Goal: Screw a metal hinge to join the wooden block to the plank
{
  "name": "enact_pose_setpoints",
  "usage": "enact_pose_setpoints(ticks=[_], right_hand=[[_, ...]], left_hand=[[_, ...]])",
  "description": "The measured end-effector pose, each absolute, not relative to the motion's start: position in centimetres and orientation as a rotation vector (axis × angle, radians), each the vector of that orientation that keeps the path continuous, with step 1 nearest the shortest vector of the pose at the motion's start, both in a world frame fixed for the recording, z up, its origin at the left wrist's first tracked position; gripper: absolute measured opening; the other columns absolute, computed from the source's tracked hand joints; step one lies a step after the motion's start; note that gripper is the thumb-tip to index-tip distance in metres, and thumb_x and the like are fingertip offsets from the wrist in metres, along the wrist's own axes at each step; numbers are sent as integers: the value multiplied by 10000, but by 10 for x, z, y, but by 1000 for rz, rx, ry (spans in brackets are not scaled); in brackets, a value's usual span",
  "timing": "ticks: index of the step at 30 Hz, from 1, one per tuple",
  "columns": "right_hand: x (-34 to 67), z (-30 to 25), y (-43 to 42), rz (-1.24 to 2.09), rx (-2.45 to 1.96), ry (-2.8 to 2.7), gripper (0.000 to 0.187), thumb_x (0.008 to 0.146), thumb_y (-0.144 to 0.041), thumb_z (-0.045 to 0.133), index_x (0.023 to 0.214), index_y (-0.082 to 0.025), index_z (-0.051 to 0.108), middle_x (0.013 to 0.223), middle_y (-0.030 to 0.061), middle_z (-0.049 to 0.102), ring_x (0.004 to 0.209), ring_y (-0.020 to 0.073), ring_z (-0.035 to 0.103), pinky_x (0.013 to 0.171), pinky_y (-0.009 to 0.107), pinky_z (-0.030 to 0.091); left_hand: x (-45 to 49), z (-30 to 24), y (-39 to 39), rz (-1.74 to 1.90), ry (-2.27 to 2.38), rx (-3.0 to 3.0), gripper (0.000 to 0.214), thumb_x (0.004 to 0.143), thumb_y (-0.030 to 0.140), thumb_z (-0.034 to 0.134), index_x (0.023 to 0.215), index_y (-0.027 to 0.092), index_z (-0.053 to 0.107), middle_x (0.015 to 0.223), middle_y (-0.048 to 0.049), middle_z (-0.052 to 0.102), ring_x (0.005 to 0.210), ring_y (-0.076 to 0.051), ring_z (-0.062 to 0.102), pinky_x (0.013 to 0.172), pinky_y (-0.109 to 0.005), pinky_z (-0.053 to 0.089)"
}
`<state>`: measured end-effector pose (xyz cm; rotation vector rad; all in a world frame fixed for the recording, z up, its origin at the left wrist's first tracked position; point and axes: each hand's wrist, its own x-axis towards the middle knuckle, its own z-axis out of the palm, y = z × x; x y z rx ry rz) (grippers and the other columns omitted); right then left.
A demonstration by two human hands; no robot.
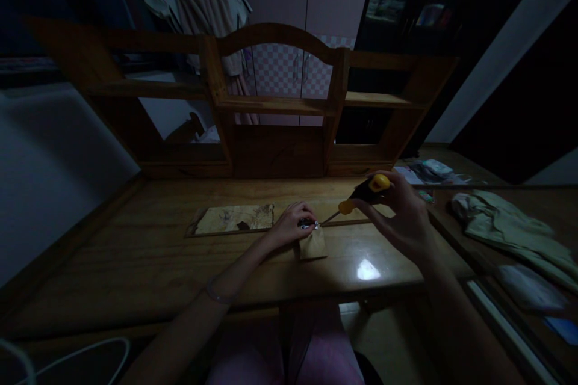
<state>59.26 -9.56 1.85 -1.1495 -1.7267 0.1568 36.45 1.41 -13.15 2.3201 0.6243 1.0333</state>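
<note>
My right hand point(400, 213) is closed around the yellow and black handle of a screwdriver point(365, 192). Its shaft slants down to the left, and the tip is at a small metal piece point(316, 225) by my left fingertips. My left hand point(293, 224) pinches that small dark and silver piece, whose exact kind I cannot make out, against a small wooden block point(313, 245). The block lies partly over a long thin board point(235, 219) with a worn, stained face. Whether the tip sits in a screw is too small to tell.
A wooden desk point(135, 240) carries a shelf hutch point(277, 105) along its back. To the right lie a pale green cloth point(510, 225), a clear plastic bag point(533, 286) and several packets point(431, 169). A white cable point(90, 346) loops at lower left.
</note>
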Motion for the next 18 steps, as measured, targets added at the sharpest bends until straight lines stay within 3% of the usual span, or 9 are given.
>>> enact_pose_setpoints(ticks=[18], right_hand=[[578, 22, -80, 139, -1184, -1839, 475, 835, -359, 746, 1212, -206, 500, 1008, 29, 630, 847, 165, 650, 749, 260, 561]], left_hand=[[366, -132, 15, 1044, 624, 2316, 75, 835, 193, 683, 899, 163, 707, 989, -59, 588, 954, -180, 546, 871, -293, 421]])
